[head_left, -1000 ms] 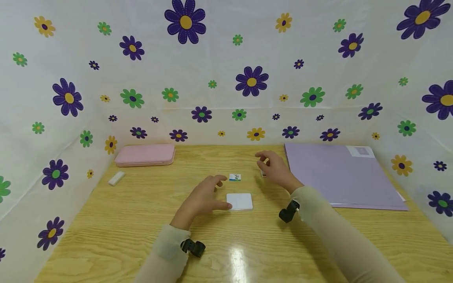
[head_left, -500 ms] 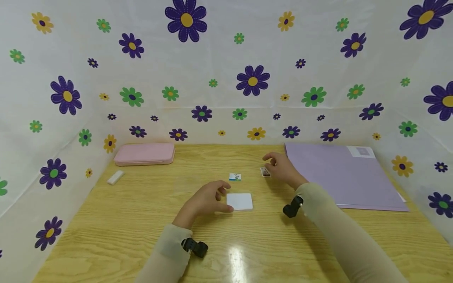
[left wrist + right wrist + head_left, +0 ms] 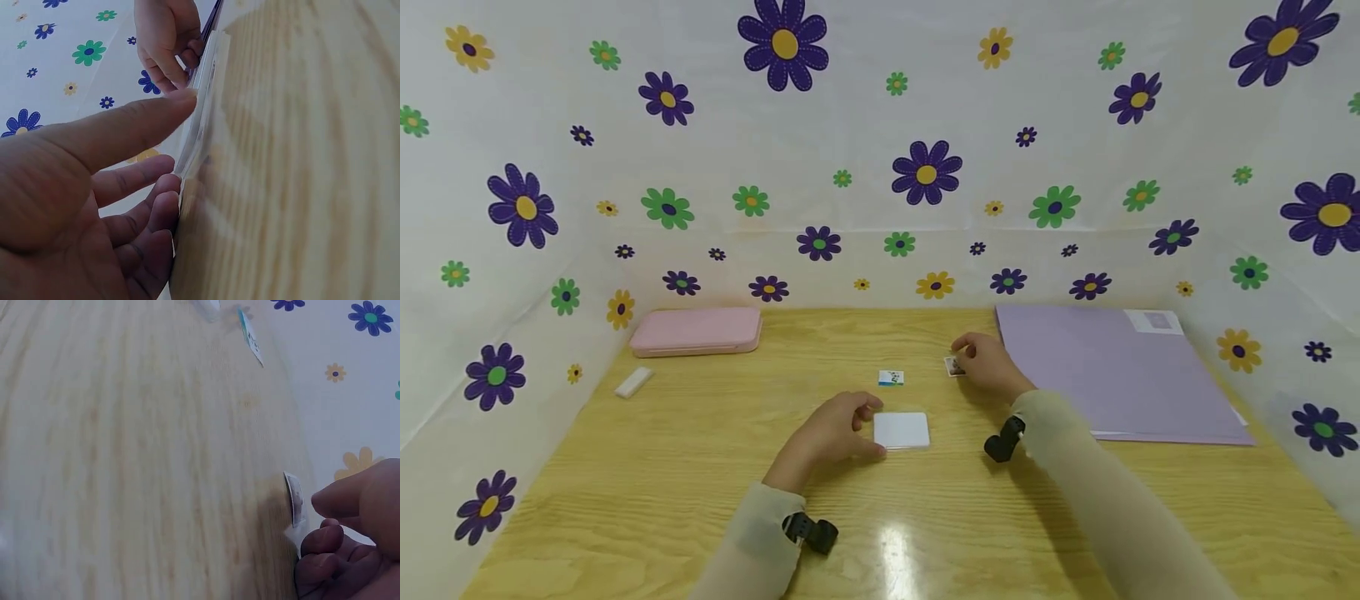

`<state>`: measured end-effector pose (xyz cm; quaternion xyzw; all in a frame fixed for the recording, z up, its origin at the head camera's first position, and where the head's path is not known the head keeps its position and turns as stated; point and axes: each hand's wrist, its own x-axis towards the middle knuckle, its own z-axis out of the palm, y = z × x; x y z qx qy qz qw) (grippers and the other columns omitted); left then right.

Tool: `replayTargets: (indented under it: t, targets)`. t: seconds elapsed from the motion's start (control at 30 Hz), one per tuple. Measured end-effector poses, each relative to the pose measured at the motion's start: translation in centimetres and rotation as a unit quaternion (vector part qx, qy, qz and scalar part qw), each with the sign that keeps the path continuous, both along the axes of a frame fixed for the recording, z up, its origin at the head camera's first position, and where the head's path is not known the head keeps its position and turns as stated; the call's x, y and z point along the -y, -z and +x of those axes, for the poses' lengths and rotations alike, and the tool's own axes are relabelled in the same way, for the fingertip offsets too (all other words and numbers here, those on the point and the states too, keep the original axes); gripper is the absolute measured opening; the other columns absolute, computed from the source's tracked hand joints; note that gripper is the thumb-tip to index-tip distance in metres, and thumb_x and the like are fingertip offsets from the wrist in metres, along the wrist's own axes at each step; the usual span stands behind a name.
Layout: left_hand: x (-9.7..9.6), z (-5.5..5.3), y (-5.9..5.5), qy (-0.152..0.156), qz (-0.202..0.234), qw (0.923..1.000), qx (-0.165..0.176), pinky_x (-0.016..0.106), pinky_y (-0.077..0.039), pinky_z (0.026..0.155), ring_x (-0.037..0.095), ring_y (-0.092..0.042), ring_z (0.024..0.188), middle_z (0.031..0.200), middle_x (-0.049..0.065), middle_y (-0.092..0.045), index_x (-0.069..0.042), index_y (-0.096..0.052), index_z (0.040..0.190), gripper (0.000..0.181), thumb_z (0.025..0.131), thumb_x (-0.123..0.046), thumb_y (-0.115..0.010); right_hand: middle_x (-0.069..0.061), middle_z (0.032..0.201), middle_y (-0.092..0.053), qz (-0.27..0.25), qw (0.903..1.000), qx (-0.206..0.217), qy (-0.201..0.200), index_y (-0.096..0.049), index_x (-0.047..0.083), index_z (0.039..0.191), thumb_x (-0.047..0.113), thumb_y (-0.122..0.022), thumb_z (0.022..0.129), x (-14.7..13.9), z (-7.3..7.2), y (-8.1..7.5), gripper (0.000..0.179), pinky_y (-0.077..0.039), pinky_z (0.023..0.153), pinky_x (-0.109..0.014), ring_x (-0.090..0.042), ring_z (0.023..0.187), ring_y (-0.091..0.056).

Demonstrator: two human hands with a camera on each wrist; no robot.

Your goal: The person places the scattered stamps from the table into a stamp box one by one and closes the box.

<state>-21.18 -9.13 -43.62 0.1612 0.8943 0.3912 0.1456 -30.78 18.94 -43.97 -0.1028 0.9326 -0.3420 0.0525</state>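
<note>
My left hand [image 3: 838,429] is beside a flat white rectangular piece [image 3: 901,430] lying on the table. In the left wrist view, its thumb reaches the piece's edge, with the other fingers bent close to that same piece [image 3: 201,106]. A small stamp-like picture card [image 3: 953,367] lies partly under my right hand [image 3: 988,367]. Seen from the right wrist, the loosely bent fingers are just beside that picture card [image 3: 295,499]; whether they touch it I cannot tell. Between the hands, farther back, lies another small card [image 3: 891,378] with a blue-green strip.
A pink case [image 3: 696,331] sits at the back left of the wooden table [image 3: 662,492], a small white block [image 3: 634,382] before it. A large purple folder [image 3: 1112,375] covers the back right. Flower-patterned cloth [image 3: 850,125] walls the back and sides.
My left fingers have come down from above the white piece to its left edge. The right hand first drew back from the picture card, uncovering it, then moved back over part of it.
</note>
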Motion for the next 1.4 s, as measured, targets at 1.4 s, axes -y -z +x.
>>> replayTargets:
  t: [1.4]
  targets:
    - [0.9,-0.1,0.7,0.005,0.024,0.9997,0.010,0.036,-0.042,0.080,0.020,-0.048,0.090,0.106,0.002,-0.055,-0.010,-0.061,0.123,0.054,0.076,-0.013,-0.087,-0.011,0.089,-0.058,-0.030,0.9994,0.012,-0.008,-0.061,-0.001,0.095,0.003,-0.065,0.092,-0.3,-1.1,0.3,0.007,-0.043,0.075,-0.036,-0.025,0.084,-0.051]
